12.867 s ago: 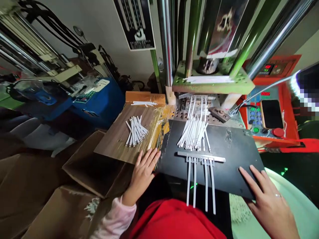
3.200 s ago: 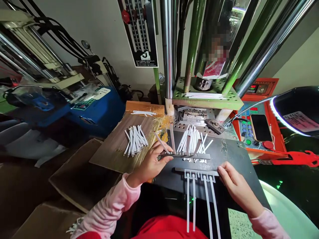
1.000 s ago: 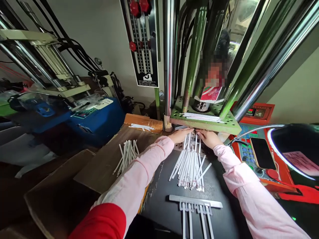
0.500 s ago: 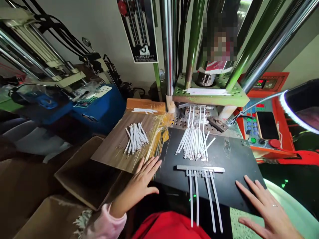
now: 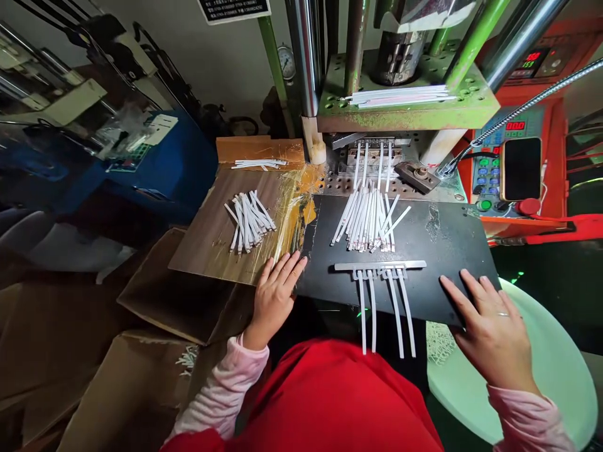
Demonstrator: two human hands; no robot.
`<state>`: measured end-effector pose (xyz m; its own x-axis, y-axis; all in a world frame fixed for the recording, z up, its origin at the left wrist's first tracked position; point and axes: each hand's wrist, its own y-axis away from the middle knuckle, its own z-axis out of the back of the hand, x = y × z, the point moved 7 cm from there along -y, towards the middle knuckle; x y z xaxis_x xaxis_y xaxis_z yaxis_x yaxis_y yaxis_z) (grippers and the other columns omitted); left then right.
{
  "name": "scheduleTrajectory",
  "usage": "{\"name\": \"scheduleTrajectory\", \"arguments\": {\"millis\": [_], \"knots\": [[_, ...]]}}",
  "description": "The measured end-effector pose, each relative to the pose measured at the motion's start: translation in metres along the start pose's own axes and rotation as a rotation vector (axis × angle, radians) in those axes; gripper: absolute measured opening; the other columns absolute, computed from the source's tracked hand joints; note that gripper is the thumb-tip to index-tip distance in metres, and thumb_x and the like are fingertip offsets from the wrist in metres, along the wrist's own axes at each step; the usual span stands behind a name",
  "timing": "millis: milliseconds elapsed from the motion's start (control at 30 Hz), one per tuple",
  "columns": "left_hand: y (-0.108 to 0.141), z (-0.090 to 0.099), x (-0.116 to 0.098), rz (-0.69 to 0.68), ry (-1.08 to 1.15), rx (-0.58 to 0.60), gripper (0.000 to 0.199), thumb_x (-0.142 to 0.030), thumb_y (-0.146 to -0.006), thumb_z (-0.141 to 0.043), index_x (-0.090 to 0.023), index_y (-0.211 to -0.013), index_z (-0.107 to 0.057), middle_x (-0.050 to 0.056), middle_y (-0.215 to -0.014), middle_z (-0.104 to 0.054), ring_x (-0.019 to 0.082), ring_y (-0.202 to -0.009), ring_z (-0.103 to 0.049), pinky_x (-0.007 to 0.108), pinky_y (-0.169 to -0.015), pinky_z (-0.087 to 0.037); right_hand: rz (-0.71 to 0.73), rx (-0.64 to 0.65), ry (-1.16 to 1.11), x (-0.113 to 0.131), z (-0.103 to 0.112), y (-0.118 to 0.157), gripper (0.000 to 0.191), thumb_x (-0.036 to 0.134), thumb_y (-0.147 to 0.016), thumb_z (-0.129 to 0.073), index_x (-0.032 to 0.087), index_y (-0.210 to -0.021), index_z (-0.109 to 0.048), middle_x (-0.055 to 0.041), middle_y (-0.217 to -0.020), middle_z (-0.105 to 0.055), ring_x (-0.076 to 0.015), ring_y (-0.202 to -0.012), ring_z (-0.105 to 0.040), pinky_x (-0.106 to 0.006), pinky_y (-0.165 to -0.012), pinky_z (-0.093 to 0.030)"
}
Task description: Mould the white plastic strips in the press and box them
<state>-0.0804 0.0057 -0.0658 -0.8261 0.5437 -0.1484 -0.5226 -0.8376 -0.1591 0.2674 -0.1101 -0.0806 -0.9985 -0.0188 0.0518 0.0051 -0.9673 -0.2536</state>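
hands: left hand [image 5: 274, 298] and right hand [image 5: 490, 323] lay open and empty at the black sheet [image 5: 447, 235]
progress: loose white strips [image 5: 365, 220] sat piled; one strip comb [image 5: 379, 266] remained uncut

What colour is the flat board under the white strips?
The board is black, best seen in the head view.

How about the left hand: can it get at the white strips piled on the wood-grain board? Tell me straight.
Probably yes. The left hand lies open at the near edge of the wood-grain board, and the white strips sit just ahead of it, with nothing visible in between.
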Motion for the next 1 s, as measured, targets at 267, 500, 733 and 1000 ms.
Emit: {"name": "scheduleTrajectory", "arguments": {"millis": [267,500,733,1000], "knots": [[0.000,0.000,-0.001,0.015,-0.063,-0.005,0.086,0.007,-0.071,-0.042,-0.022,-0.152,-0.043,0.001,-0.158,-0.042,0.022,-0.147,-0.039,0.044,-0.127,-0.019,0.023,-0.050,0.031,-0.002,-0.002,-0.001,0.094,0.006,-0.085,-0.060,0.038,-0.161,-0.013,-0.0069,-0.164,-0.029,-0.0408,-0.143,-0.038,-0.059,-0.115,-0.035],[0.000,-0.002,-0.001,0.018,-0.070,-0.002,0.087,0.007,-0.073,-0.043,-0.025,-0.153,-0.041,0.001,-0.157,-0.043,0.022,-0.146,-0.040,0.046,-0.126,-0.021,0.027,-0.049,0.005,0.000,-0.002,-0.001,0.088,0.007,-0.087,-0.055,0.035,-0.161,-0.017,-0.0095,-0.163,-0.031,-0.0418,-0.144,-0.036,-0.061,-0.114,-0.034],[-0.003,0.009,-0.002,-0.020,0.061,0.110,0.070,-0.018,-0.087,-0.065,-0.023,-0.152,-0.040,0.008,-0.159,-0.040,0.028,-0.147,-0.037,0.053,-0.125,-0.019,0.112,-0.014,-0.193,-0.016,-0.002,0.000,0.063,0.050,-0.094,-0.052,0.029,-0.152,-0.041,-0.0140,-0.158,-0.038,-0.0484,-0.142,-0.035,-0.070,-0.106,-0.036],[-0.053,0.005,-0.052,-0.082,0.363,0.023,0.033,-0.025,-0.090,-0.070,-0.020,-0.122,-0.064,0.006,-0.120,-0.070,0.023,-0.113,-0.062,0.043,-0.107,-0.041,0.246,-0.054,-0.532,0.016,0.003,-0.061,0.037,0.030,-0.099,-0.050,0.030,-0.136,-0.057,-0.0089,-0.135,-0.061,-0.0267,-0.124,-0.058,-0.046,-0.103,-0.047]]}}
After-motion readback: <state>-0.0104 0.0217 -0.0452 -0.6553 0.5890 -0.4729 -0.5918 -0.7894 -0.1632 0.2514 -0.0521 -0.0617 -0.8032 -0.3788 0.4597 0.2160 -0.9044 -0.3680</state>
